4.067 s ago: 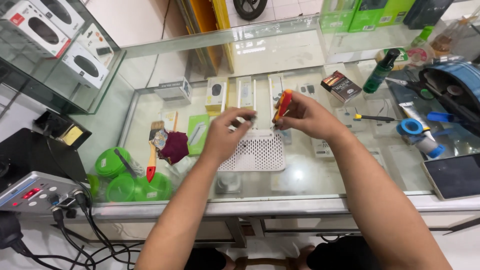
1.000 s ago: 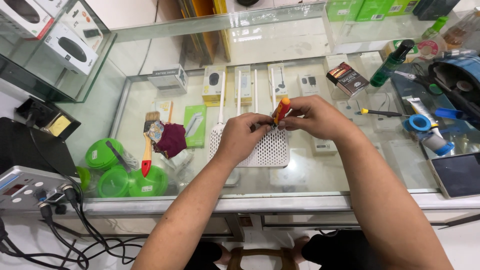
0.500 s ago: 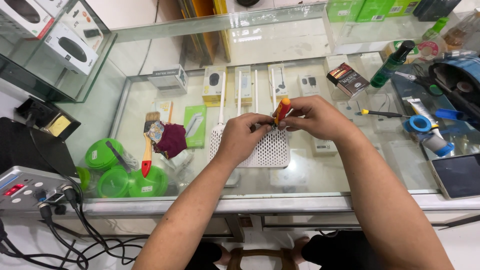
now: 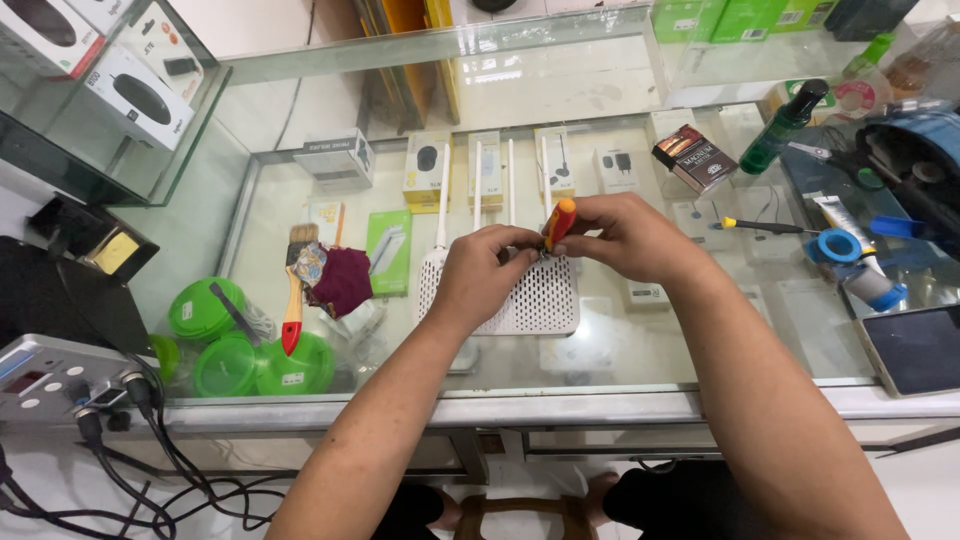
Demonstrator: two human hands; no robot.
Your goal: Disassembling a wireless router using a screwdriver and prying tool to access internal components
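Head view, frame centre: right hand (image 4: 625, 240) clamps an upright screwdriver (image 4: 558, 222); left hand (image 4: 483, 277), fingers pinched together, touches its tip over the white router (image 4: 535, 300).

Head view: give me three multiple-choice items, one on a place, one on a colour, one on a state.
1. Where does the white router lie?
A. on the glass counter
B. on the floor
C. in a green lid

2. What colour is the screwdriver handle?
A. blue
B. red and yellow
C. black

3. What is the right hand doing?
A. resting flat and empty
B. holding a brush
C. gripping the screwdriver

Answers: 1 A, it rests on the glass counter; 2 B, the handle is red and yellow; 3 C, its fingers close around it, opposite the left hand.
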